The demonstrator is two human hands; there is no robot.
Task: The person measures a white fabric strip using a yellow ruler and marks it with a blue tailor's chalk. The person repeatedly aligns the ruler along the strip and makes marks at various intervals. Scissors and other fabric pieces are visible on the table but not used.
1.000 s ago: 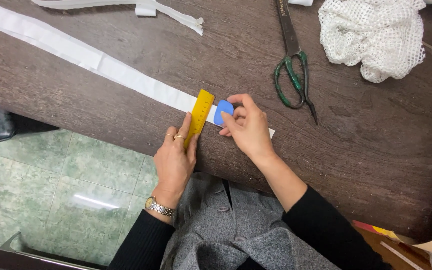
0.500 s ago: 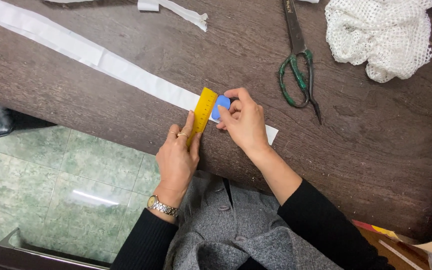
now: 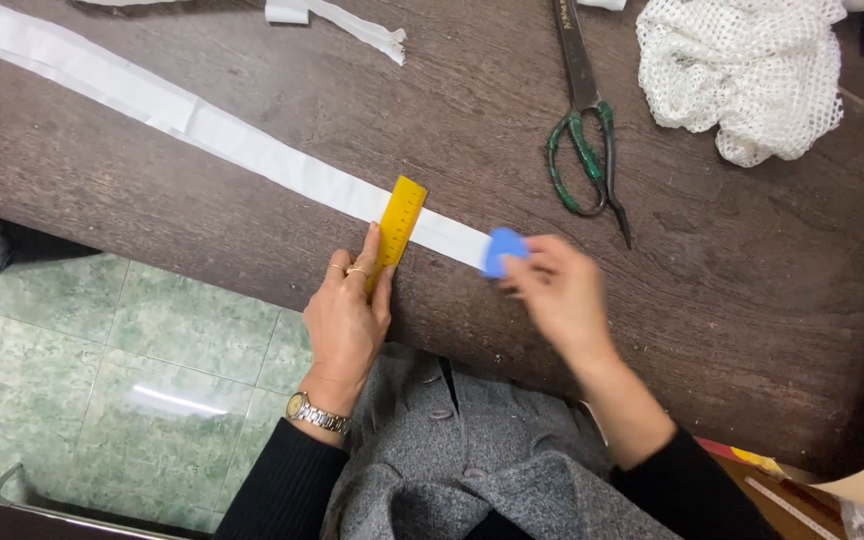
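sliding away from the yellow ruler [image 3: 397,230], the right hand [image 3: 562,295] now pinches blue chalk [image 3: 503,250] at the white strip [image 3: 202,125] end; the left hand [image 3: 347,315] presses the ruler flat, fingers spread.

A dark wooden table [image 3: 202,190] carries a long white fabric strip [image 3: 192,118] running diagonally — a yellow ruler [image 3: 398,224] across it. Farther right lie green-handled scissors [image 3: 584,130] and bunched white mesh fabric [image 3: 747,70] — another white strip [image 3: 337,20] at the far edge.
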